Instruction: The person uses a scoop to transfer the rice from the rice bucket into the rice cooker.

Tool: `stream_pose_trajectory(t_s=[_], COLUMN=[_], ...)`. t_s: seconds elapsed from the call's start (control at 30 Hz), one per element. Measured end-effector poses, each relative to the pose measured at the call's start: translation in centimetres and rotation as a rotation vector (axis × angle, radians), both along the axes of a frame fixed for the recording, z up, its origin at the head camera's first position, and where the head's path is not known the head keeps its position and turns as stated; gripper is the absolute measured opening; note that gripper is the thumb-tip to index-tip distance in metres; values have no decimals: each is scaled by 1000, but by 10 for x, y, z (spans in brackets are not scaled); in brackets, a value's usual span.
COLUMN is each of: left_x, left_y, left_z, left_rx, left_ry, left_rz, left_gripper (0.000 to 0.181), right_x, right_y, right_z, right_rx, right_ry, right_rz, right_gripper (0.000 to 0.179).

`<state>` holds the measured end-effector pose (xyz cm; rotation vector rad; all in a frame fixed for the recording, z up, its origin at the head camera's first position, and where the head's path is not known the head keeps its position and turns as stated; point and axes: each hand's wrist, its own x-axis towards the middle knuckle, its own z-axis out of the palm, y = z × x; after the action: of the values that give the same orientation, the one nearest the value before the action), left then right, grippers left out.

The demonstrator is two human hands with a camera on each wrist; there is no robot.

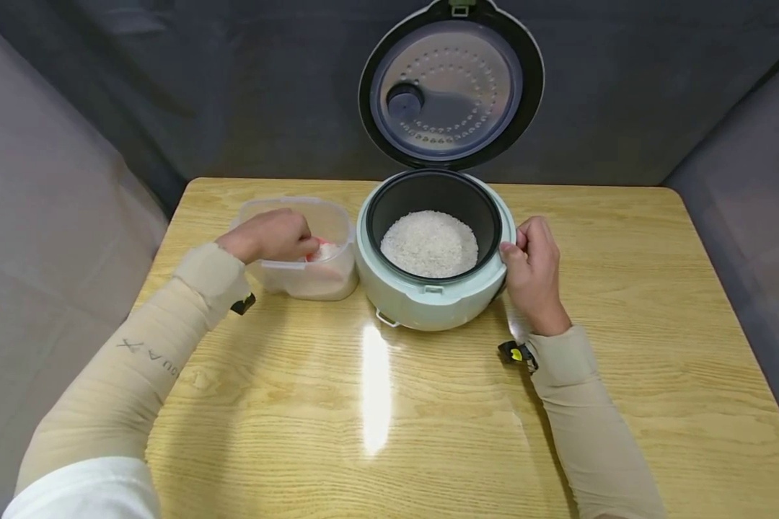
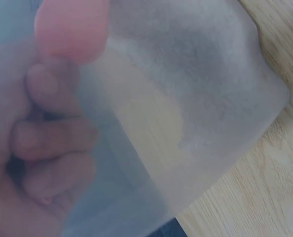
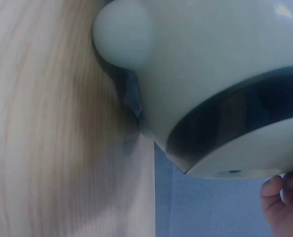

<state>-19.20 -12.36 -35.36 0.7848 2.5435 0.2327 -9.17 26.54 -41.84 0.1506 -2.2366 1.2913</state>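
My left hand [image 1: 269,236] reaches into a translucent plastic container [image 1: 324,288] with rice in it. Its curled fingers hold a small red scoop [image 1: 312,254] with white rice in it; through the cloudy wall the left wrist view shows the scoop [image 2: 72,32] as a blurred reddish shape. Right beside the container stands a pale green rice cooker [image 1: 428,310], its lid [image 1: 454,86] raised. White rice [image 1: 430,245] lies in its dark inner pot [image 1: 436,189]. With thumb and curled fingers, my right hand [image 1: 535,270] grips the cooker's right side near the rim.
Both vessels stand toward the back of a wooden table [image 1: 311,425]. Behind them hangs a dark grey cloth [image 1: 266,94], which the upright lid stands in front of. A narrow pale strip [image 1: 516,324] shows beside the right wrist; what it is remains unclear.
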Motion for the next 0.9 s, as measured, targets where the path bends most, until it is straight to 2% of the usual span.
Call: stream_pose_trajectory(t_s=[0.57,0.9], left_x=[-2,-2], left_y=[0,-4], left_z=[7,17], left_rx=[29,54], left_ry=[17,10], left_rz=[-33,10], left_gripper=[35,37], right_x=[1,1], right_y=[3,3], right_z=[-1,-1], right_rx=[5,9], right_ry=[-12,-19], right_rz=[5,0], right_gripper=[24,24])
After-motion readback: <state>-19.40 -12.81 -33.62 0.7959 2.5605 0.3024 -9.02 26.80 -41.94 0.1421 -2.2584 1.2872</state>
